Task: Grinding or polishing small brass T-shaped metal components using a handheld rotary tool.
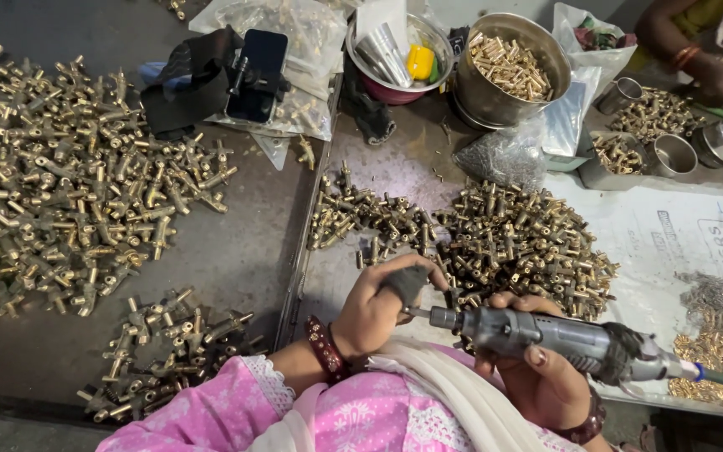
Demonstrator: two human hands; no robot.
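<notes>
Left hand (378,305): fingers closed on a small dark brass fitting (407,285).
Right hand (537,377): wrapped around grey power screwdriver (546,335), tip touching the fitting.
Beyond: brass fittings pile (520,243).

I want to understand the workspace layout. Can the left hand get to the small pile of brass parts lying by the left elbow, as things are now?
Probably yes. The left hand is busy pinching a part against the power tool, but nothing lies between it and the small pile.
</notes>
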